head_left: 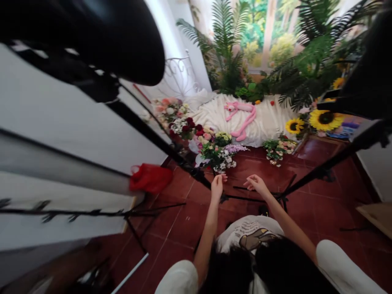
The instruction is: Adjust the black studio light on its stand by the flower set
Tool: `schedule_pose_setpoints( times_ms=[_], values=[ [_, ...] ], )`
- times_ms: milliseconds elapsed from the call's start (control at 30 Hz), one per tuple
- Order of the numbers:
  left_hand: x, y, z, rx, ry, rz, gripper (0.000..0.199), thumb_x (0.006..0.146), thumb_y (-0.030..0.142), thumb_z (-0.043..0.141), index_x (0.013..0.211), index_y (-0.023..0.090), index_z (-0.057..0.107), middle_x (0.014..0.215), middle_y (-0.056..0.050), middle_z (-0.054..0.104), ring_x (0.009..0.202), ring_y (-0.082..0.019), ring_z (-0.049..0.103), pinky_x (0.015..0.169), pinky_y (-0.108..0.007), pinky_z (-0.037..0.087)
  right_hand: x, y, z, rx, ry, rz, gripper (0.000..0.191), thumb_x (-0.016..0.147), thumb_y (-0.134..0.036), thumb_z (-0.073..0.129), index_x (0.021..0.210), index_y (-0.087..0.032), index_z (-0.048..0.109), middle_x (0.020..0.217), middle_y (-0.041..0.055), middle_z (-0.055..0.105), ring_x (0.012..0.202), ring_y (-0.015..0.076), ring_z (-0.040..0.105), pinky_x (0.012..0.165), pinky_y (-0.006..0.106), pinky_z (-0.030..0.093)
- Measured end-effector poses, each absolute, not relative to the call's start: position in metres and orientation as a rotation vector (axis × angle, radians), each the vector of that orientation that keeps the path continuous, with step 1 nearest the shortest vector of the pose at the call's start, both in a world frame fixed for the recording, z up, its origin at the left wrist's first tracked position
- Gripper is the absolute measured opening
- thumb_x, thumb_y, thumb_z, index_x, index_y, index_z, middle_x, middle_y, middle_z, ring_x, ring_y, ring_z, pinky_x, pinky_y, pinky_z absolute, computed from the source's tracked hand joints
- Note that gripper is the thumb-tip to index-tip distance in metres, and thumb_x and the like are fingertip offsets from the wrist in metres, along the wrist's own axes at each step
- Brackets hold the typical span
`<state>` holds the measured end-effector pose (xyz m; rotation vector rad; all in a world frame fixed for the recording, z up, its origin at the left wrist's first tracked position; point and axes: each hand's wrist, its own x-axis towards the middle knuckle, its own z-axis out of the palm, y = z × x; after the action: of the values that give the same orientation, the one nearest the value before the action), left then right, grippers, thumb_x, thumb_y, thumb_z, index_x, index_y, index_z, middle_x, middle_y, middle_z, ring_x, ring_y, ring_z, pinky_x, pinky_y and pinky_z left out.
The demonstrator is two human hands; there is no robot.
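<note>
My left hand (218,182) is raised in front of me over the red tiled floor, its fingers slightly curled and apart, holding nothing. My right hand (255,182) hovers to its right, fingers loosely bent and spread, also with nothing in it. A gap separates the two hands. Just beyond my left hand lie white and purple flowers (225,157). Farther off, a pink plush toy (245,108) lies on a draped cream cloth (211,114).
Black stands (147,134) slant past on the left and right (324,163), with legs near my feet. A large black lamp (122,36) fills the upper left. A red bag (150,178) rests on the left; sunflowers (326,119) and palm leaves (226,41) are at the back.
</note>
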<state>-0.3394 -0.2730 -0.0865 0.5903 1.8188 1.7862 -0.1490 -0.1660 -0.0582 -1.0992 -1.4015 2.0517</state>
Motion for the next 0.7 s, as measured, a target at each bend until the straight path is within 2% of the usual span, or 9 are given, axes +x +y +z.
schedule_pose_setpoints(
  times_ms=[167,267,400,500,700],
  values=[
    [-0.387,-0.320,-0.077,0.366,2.017,2.021,0.039,0.084,0.054,0.052,0.082,0.016,0.064,0.084,-0.007,0.069,0.074,-0.014,0.064,0.075,-0.029,0.053,-0.210,-0.171,-0.049,-0.951,-1.590,2.111,0.033,0.073,-0.047,0.071,0.085,-0.019,0.056,0.078,0.0048,0.074,0.059,0.0113,0.064,0.052,0.021,0.050],
    [-0.405,-0.334,-0.071,0.256,2.108,2.135,0.037,0.084,0.053,0.051,0.082,0.018,0.061,0.087,-0.007,0.068,0.078,-0.015,0.063,0.078,-0.030,0.053,-0.245,-0.176,-0.048,-0.895,-1.681,2.074,0.037,0.073,-0.042,0.072,0.099,-0.020,0.059,0.097,0.0083,0.073,0.081,0.0167,0.069,0.061,0.025,0.056],
    [-0.419,-0.335,-0.055,0.341,2.121,2.191,0.038,0.087,0.056,0.051,0.091,0.020,0.061,0.095,-0.008,0.067,0.090,-0.018,0.063,0.088,-0.033,0.051,-0.284,-0.183,-0.047,-0.866,-1.757,1.989,0.054,0.074,-0.039,0.072,0.123,-0.023,0.055,0.121,0.0115,0.065,0.108,0.0229,0.065,0.082,0.037,0.059],
    [-0.424,-0.325,-0.040,0.441,2.111,2.163,0.042,0.089,0.059,0.048,0.093,0.020,0.062,0.099,-0.008,0.067,0.095,-0.020,0.062,0.094,-0.034,0.048,-0.305,-0.189,-0.041,-0.818,-1.813,1.991,0.060,0.076,-0.039,0.070,0.131,-0.023,0.052,0.132,0.0129,0.060,0.116,0.0233,0.061,0.093,0.040,0.055],
    [-0.425,-0.301,-0.029,0.419,1.968,2.265,0.049,0.094,0.060,0.035,0.102,0.019,0.062,0.109,-0.008,0.067,0.110,-0.021,0.060,0.105,-0.035,0.044,-0.326,-0.201,-0.020,-0.715,-1.823,2.105,0.043,0.092,-0.051,0.049,0.127,-0.026,0.057,0.129,0.0081,0.063,0.116,0.0207,0.062,0.090,0.036,0.057]
  ],
)
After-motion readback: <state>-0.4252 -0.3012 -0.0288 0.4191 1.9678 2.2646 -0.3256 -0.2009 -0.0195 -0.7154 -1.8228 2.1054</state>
